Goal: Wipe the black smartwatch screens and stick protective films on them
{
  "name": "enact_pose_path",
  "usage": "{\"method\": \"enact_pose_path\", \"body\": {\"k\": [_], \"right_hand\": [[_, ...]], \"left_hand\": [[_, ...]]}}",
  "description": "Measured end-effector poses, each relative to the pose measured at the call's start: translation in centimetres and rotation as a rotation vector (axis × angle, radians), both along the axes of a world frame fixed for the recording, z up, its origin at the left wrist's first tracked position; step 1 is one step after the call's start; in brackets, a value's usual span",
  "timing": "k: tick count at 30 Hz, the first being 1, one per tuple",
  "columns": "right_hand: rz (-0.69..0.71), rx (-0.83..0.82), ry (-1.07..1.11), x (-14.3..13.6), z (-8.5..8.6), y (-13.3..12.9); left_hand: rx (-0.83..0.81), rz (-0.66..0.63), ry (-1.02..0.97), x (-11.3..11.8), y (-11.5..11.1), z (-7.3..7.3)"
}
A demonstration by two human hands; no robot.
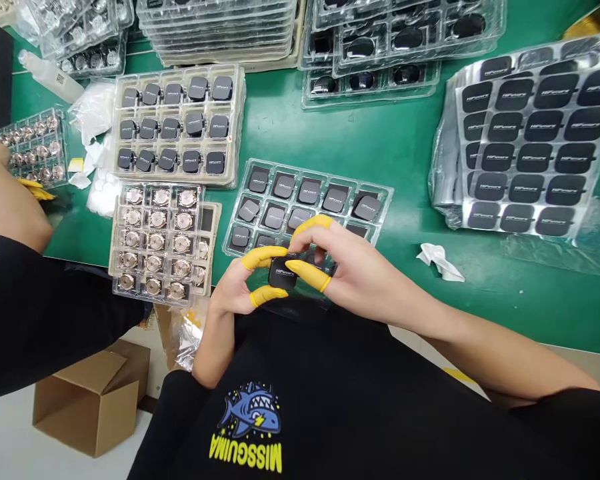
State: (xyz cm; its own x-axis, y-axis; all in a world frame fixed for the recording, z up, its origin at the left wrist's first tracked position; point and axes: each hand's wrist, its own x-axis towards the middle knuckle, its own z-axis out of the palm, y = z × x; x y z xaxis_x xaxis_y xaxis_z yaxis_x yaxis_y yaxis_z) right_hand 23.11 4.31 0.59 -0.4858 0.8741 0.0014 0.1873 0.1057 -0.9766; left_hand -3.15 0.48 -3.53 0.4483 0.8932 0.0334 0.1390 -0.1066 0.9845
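Between my hands is a square black watch face with white "HiFuture" lettering. My left hand grips it by its left side, index finger along the top and thumb at the bottom. My right hand pinches its upper right corner between thumb and index finger. Yellow finger cots cover the thumb and index finger of each hand. Just beyond my hands lies a clear plastic tray with similar square pieces in its pockets. My right hand hides part of the tray's near rows.
Sheets of black HiFuture stickers lie right, near a crumpled tissue. Stacked trays of square pieces and trays of round metallic watch parts stand left. More trays line the back. A co-worker's arm reaches in left.
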Motion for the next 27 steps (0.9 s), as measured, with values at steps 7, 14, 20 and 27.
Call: {"method": "enact_pose_path", "body": {"k": [7, 14, 20, 27], "right_hand": [[0.080, -0.316, 0.060, -0.2, -0.4, -0.8], [0.104, -0.514, 0.162, -1.6, -1.7, -1.3], [0.024, -0.589, 0.169, -2.6, -2.6, -1.1], [-0.108, -0.467, 0.140, -4.1, -3.2, -0.9]], "left_hand": [[-0.028, 0.030, -0.077, 0.2, -0.3, -0.7], [0.022, 0.004, 0.006, 0.2, -0.2, -0.9], [0.012, -0.014, 0.071, 0.0, -0.3, -0.6], [0.008, 0.052, 0.077, 0.1, -0.8, -1.5]]}}
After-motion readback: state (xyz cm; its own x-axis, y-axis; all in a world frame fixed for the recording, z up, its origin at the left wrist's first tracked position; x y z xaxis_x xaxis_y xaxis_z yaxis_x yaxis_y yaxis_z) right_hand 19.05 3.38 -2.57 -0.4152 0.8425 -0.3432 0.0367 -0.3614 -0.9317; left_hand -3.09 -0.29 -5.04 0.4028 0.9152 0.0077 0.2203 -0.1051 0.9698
